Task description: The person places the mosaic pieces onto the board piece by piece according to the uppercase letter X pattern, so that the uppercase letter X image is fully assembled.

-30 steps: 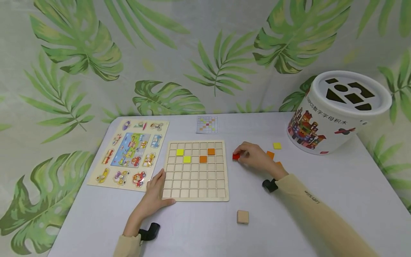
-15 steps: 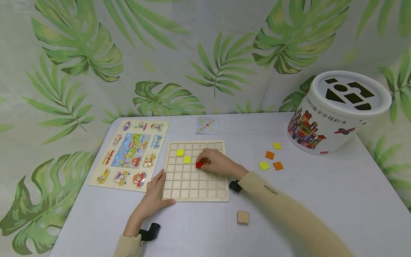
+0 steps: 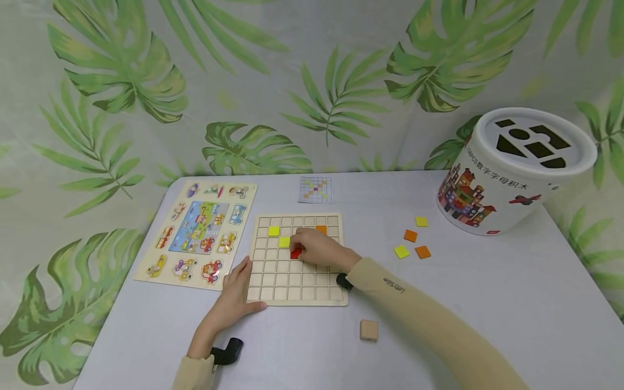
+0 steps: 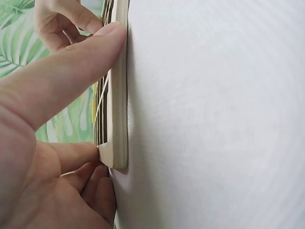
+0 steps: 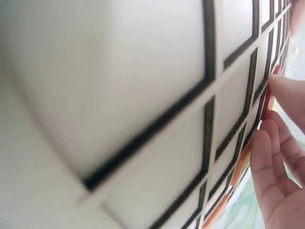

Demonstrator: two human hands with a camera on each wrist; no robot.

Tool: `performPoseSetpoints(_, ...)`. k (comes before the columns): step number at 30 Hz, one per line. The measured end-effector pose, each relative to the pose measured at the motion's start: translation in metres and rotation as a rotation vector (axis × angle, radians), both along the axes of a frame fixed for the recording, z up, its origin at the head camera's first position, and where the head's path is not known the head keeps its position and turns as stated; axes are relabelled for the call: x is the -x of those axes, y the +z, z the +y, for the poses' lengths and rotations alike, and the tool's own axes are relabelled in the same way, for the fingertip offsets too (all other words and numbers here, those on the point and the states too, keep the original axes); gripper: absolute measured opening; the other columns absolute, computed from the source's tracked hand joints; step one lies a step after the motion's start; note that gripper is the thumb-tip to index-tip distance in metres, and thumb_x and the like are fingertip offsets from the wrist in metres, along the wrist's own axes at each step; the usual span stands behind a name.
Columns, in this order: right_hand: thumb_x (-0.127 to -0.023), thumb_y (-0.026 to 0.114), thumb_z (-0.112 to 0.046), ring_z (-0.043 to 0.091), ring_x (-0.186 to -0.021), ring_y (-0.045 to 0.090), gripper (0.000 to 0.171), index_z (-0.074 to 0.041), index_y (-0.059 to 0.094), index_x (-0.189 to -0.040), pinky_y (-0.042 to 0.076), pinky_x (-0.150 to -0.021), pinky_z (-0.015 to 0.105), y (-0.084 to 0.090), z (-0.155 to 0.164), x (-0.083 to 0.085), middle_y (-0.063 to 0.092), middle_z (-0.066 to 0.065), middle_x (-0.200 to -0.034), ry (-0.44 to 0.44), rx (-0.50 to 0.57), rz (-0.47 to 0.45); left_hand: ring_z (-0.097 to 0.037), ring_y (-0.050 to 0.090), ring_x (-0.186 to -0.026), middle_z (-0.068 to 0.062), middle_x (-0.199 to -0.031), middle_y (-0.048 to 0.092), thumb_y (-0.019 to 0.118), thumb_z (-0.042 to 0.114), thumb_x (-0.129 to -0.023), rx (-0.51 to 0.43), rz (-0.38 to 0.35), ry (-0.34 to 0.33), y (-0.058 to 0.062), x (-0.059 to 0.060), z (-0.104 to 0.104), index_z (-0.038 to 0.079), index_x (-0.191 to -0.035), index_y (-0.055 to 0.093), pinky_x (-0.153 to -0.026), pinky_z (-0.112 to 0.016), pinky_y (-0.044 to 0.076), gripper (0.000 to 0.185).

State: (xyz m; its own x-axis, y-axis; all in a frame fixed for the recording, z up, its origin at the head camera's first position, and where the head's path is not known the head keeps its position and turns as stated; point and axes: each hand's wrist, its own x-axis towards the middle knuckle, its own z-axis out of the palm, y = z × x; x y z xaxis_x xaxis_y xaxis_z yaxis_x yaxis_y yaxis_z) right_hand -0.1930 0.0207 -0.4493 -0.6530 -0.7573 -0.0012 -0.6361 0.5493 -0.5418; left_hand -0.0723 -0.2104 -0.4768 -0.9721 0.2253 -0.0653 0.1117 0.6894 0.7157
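Observation:
A wooden grid board (image 3: 297, 281) lies in the middle of the table, with two yellow tiles (image 3: 273, 231) and an orange tile (image 3: 320, 229) set in its upper rows. My right hand (image 3: 298, 245) is over the board and pinches a red tile (image 3: 296, 253), low on a cell just below and right of the lower yellow tile. Its fingers (image 5: 274, 162) show close against the grid in the right wrist view. My left hand (image 3: 239, 292) rests at the board's near left corner, thumb (image 4: 81, 62) pressed along the board's edge (image 4: 119, 95).
Several loose yellow and orange tiles (image 3: 410, 235) lie right of the board. A plain wooden cube (image 3: 368, 330) sits near the front. A white shape-sorter bucket (image 3: 512, 179) stands at the far right, a vehicle puzzle board (image 3: 197, 233) at the left, a small pattern card (image 3: 314, 189) behind.
My right hand carried the red tile from the table right of the board leftward onto the grid, then a little further left. The left hand stayed put.

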Motion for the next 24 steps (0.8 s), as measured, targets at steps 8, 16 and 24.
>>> performPoseSetpoints(8, -0.08, 0.062, -0.005, 0.01, -0.079, 0.049, 0.018, -0.01, 0.066, -0.097, 0.042, -0.071, 0.022, 0.007, 0.019, 0.001, 0.057, -0.002, -0.091, -0.041, 0.092, -0.087, -0.028, 0.015, -0.121, -0.008, -0.149, 0.007, 0.079, 0.02, -0.067, -0.011, -0.036, 0.033, 0.0, 0.0, 0.002, 0.001, -0.143, 0.014, -0.095, -0.048, 0.024, 0.102)
performPoseSetpoints(16, -0.079, 0.065, -0.002, 0.015, -0.082, 0.054, 0.021, -0.003, 0.063, -0.101, 0.047, -0.07, 0.028, 0.012, 0.101, 0.003, 0.062, 0.007, -0.096, -0.21, 0.273, -0.109, -0.032, 0.009, -0.129, -0.014, -0.148, 0.008, 0.078, 0.022, -0.067, -0.002, 0.004, 0.002, -0.003, 0.0, 0.001, -0.003, -0.142, 0.014, -0.099, -0.052, 0.011, 0.102)
performPoseSetpoints(24, -0.08, 0.066, -0.003, 0.02, -0.084, 0.055, 0.021, -0.003, 0.064, -0.101, 0.047, -0.072, 0.036, -0.003, 0.207, -0.003, 0.062, 0.01, -0.098, -0.442, 0.257, -0.035, -0.033, 0.01, -0.129, -0.015, -0.148, 0.008, 0.078, 0.022, -0.068, -0.009, 0.012, 0.0, -0.001, -0.001, -0.001, -0.003, -0.142, 0.014, -0.097, -0.052, 0.017, 0.101)
